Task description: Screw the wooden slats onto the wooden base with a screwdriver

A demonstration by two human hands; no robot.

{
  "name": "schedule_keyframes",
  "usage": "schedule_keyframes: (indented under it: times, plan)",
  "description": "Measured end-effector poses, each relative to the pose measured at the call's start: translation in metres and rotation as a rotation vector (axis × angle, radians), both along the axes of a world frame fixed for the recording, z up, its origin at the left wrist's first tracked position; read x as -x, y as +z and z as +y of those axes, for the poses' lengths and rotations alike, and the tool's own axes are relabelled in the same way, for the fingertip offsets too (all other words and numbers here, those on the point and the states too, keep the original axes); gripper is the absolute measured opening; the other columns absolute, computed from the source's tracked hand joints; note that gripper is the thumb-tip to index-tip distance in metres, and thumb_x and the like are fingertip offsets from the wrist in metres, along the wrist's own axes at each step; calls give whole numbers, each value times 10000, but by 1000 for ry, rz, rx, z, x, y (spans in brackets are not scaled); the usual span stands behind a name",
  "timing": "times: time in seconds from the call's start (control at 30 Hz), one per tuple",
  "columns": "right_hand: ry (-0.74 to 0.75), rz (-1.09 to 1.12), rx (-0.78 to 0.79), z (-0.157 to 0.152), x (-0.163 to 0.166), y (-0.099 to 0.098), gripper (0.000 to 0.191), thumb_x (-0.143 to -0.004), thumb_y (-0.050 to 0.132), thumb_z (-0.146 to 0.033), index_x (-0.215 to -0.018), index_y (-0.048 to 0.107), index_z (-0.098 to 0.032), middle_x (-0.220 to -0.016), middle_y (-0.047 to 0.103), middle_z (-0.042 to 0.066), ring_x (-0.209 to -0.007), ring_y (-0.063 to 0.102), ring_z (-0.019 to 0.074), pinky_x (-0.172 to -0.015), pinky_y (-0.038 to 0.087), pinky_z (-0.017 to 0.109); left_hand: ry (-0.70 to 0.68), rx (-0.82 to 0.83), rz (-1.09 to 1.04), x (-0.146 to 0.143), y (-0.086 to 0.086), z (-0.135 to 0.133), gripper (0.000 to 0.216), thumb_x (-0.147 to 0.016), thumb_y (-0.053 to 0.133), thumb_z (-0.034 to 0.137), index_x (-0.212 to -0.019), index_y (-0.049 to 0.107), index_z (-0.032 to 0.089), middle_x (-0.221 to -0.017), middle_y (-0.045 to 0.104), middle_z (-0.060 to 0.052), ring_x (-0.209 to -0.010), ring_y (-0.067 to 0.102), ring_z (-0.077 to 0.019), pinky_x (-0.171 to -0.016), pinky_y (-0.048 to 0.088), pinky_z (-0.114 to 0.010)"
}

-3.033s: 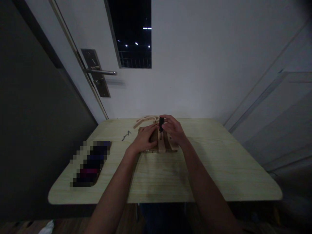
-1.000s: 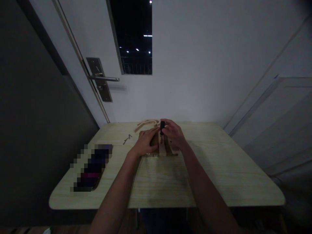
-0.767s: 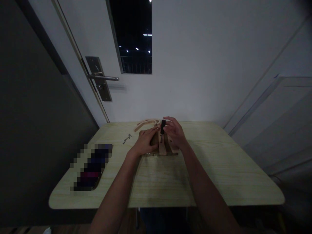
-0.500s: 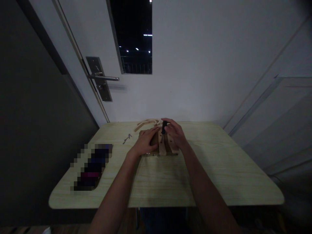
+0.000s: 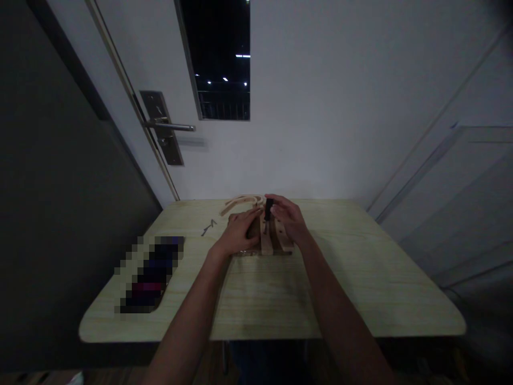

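Observation:
In the head view, my right hand (image 5: 289,218) grips the black handle of a screwdriver (image 5: 269,208). Its shaft points down at a pale wooden strip (image 5: 266,245), near a dark hole or screw. That strip and another pale wooden piece (image 5: 284,239) lie across a brown board (image 5: 254,231). My left hand (image 5: 240,231) rests spread on the left part of the board, fingers pointing to the strip. Curved pale wooden pieces (image 5: 240,200) lie just behind the board. Whether the screwdriver's tip sits in a screw is too small to tell.
Several small metal screws (image 5: 209,227) lie on the light wood-grain table (image 5: 360,278) left of the board. A phone-like dark object (image 5: 154,275), blurred out, lies further left. Behind the table stands a white door (image 5: 320,107) with a metal handle (image 5: 172,126).
Both hands stay in nearly the same place. The screwdriver handle looks slightly shifted and more upright. The whole view has moved very slightly.

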State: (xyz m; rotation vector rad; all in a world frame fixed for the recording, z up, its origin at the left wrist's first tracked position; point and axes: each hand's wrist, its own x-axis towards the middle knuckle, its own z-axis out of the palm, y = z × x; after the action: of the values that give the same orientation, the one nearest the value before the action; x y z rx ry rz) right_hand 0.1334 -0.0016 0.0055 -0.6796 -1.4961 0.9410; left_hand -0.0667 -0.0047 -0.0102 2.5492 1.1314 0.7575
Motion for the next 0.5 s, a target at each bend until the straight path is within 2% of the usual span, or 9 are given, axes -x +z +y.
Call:
schedule_keyframes:
  times: [0.1, 0.2, 0.33, 0.5]
  plan:
    - [58, 40, 28, -2, 1, 2, 378, -861, 713, -511, -1169, 719, -293, -1141, 754, 57, -1050, 712, 226, -940, 583, 422, -7, 1, -6, 0, 0, 0, 729, -770, 625, 273, -1476, 459, 193, -1584, 452, -165, -1436, 460, -365, -1148, 368, -608]
    - [84, 39, 47, -3, 1, 3, 378, -875, 699, -531, -1163, 704, -285, -1066, 756, 55, -971, 727, 212, -889, 595, 395, 6, 10, -12, 0, 0, 0, 738, -759, 634, 264, -1474, 460, 197, -1584, 453, -160, -1433, 463, -363, -1156, 367, -594]
    - [47, 31, 38, -2, 4, 2, 447, -842, 726, -570, -1179, 670, -281, -943, 734, 37, -816, 708, 182, -812, 604, 369, 2, 14, -9, 0, 2, -1, 778, -753, 631, 259, -1500, 424, 191, -1594, 438, -164, -1435, 459, -358, -1151, 372, -589]
    - [-11, 37, 8, -1, 8, 0, 427, -800, 768, -555, -1114, 668, -283, -973, 723, 32, -828, 694, 177, -831, 598, 371, 0, 12, 4, -1, 3, -2, 762, -761, 622, 255, -1495, 428, 193, -1586, 446, -172, -1439, 453, -365, -1147, 362, -598]
